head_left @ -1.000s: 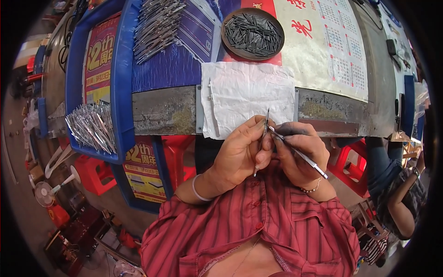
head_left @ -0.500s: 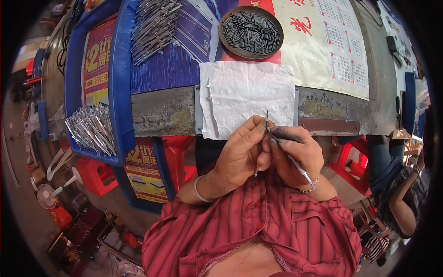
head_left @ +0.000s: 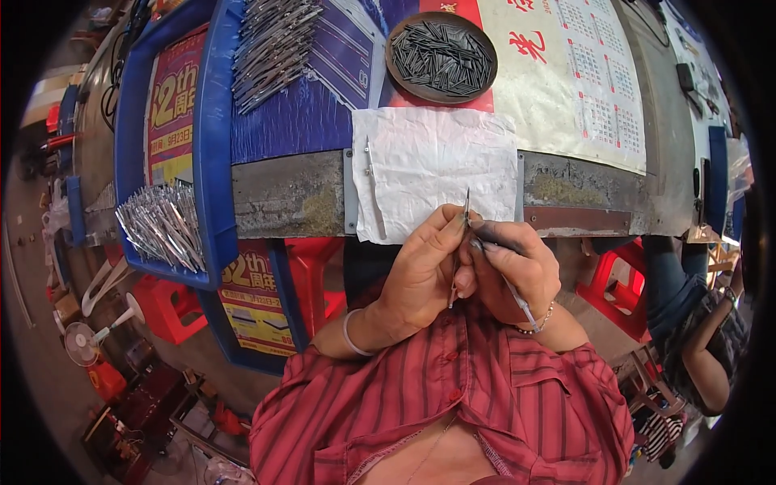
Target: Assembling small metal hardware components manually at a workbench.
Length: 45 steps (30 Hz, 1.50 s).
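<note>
My left hand is closed, pinching a slender rod with a dark, thin tip that points away from me. Pressed up against it, my right hand is also closed, and a slim silver tool slants out below its fingers toward the wrist. Dark smudges cover the right forefinger. Where the fingertips meet, they hide how the rod and tool touch. Both hands are over the near edge of a creased white sheet, on which a thin metal rod lies at the left.
Beyond the sheet stands a round brown dish of short dark sticks. Many slim metal rods lie on a blue sheet, and more fill the near end of a blue tray. Red stools stand below; another person sits at right.
My right hand has shifted slightly left, and the silver tool's lower end has swung left with it. The left hand keeps its pinch on the rod almost in place.
</note>
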{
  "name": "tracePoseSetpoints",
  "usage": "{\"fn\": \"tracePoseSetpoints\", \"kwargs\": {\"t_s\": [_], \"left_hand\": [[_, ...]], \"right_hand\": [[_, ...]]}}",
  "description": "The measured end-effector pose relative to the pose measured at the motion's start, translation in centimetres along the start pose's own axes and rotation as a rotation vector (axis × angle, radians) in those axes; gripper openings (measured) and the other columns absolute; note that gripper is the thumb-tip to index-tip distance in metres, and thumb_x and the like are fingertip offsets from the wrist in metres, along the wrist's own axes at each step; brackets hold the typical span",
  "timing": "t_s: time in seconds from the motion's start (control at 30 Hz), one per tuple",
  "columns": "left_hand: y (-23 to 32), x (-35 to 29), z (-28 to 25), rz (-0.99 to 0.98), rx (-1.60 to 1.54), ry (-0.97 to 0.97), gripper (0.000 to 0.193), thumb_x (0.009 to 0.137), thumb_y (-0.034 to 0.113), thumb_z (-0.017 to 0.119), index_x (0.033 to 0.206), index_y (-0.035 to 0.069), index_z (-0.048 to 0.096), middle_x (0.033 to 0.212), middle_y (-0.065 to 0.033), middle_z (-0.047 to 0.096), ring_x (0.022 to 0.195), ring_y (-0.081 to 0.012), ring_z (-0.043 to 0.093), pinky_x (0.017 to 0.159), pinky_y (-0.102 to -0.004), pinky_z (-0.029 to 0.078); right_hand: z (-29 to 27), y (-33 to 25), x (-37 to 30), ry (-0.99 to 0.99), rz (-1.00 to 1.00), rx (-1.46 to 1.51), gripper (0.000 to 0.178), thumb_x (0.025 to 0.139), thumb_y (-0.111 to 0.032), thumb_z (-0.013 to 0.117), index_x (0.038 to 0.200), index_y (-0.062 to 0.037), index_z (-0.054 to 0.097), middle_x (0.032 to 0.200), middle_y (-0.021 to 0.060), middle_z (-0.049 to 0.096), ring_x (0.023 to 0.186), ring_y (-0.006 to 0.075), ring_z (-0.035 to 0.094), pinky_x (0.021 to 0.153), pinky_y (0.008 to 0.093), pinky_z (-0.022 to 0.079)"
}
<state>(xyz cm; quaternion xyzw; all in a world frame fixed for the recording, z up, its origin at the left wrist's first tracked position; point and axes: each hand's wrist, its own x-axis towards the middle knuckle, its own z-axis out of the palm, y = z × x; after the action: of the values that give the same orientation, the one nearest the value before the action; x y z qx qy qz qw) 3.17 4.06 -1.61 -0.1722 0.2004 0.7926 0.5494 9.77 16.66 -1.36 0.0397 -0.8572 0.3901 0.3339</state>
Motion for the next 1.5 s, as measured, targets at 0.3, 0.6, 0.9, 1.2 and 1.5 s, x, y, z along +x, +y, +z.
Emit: {"fn": "tracePoseSetpoints", "kwargs": {"t_s": [0.3, 0.6, 0.9, 1.2, 1.5], "left_hand": [[0.0, -0.1, 0.1, 0.020, -0.067, -0.014, 0.018, 0.097, 0.021, 0.046, 0.106, 0.006, 0.050, 0.073, -0.0027, 0.054, 0.052, -0.0107, 0.051, 0.044, -0.0232, 0.041], [1.0, -0.8, 0.3, 0.063, 0.080, -0.058, 0.018, 0.097, 0.020, 0.045, 0.106, 0.006, 0.052, 0.075, -0.0035, 0.054, 0.055, -0.0097, 0.050, 0.046, -0.0239, 0.040], [1.8, -2.0, 1.0, -0.026, 0.240, -0.072, 0.020, 0.094, 0.012, 0.050, 0.111, 0.002, 0.051, 0.079, -0.0067, 0.059, 0.052, -0.0078, 0.050, 0.047, -0.0197, 0.041], [0.6, -2.4, 0.7, 0.074, 0.670, -0.181, 0.021, 0.097, 0.012, 0.044, 0.114, 0.001, 0.042, 0.089, -0.0123, 0.064, 0.052, -0.0060, 0.049, 0.050, -0.0175, 0.040], [-0.2, -2.7, 0.9, 0.654, 1.472, -0.059, 0.016, 0.089, 0.004, 0.057, 0.101, -0.003, 0.050, 0.080, -0.0088, 0.065, 0.062, -0.0095, 0.060, 0.053, -0.0234, 0.048]], "right_hand": [[-0.5, -0.2, 0.0, 0.105, 0.375, 0.279, 0.018, 0.076, 0.003, 0.068, 0.088, -0.0014, 0.056, 0.090, 0.0138, 0.064, 0.077, 0.0208, 0.063, 0.064, 0.0270, 0.050], [-3.5, 1.3, 2.8, -0.277, 0.867, -0.050, 0.051, 0.076, -0.004, 0.065, 0.122, 0.0002, 0.042, 0.057, 0.0139, 0.052, 0.051, 0.0265, 0.056, 0.051, 0.0359, 0.042], [-3.9, 1.4, 3.0, -0.284, 0.692, -0.135, 0.033, 0.080, -0.004, 0.062, 0.111, 0.0008, 0.052, 0.067, 0.0156, 0.055, 0.054, 0.0258, 0.055, 0.053, 0.0336, 0.043], [-4.7, 0.5, 2.9, -0.356, 0.765, 0.597, 0.008, 0.088, -0.001, 0.055, 0.092, 0.0048, 0.057, 0.077, 0.0046, 0.060, 0.068, 0.0078, 0.058, 0.060, 0.0209, 0.047], [-4.5, 0.3, 1.7, -0.281, 0.844, 0.811, 0.004, 0.088, 0.000, 0.056, 0.088, 0.0041, 0.055, 0.076, 0.0049, 0.060, 0.066, 0.0083, 0.058, 0.060, 0.0210, 0.047]]}}
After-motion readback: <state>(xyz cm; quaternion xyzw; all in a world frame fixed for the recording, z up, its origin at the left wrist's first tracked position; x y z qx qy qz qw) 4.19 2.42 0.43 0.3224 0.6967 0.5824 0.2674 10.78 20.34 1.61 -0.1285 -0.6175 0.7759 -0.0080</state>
